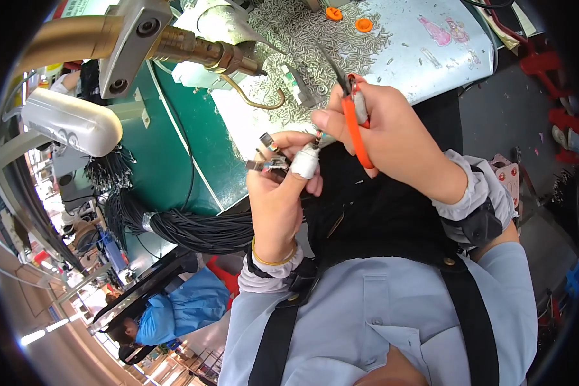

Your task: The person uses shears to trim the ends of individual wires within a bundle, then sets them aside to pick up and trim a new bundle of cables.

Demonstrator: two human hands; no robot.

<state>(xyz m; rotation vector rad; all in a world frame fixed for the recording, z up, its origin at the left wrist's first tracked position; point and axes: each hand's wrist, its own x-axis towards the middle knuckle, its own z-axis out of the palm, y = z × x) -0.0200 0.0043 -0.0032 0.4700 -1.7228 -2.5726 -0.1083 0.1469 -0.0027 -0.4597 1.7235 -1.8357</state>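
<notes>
My left hand (276, 186) is closed around thin dark cables whose metal-ended connectors (268, 141) stick out between the fingers. White tape (305, 162) wraps its thumb. Close by on the right, my right hand (399, 125) grips an orange-handled hand tool (352, 125) with a long, thin dark tip pointing away; whether it is scissors or pliers I cannot tell. The right fingertips meet the short coloured wires (321, 136) at the left thumb's tip. Beyond both hands, many small metal pieces (302, 38) lie spread over a light work surface (412, 67).
A metal nozzle fixture with a bent tube (257, 100) juts in from the upper left, beside a white cylinder (74, 122). Bundled black cables (199, 233) lie left of my left wrist on the green table (145, 174). Orange caps (364, 25) sit far back. A person in blue (180, 305) is at lower left.
</notes>
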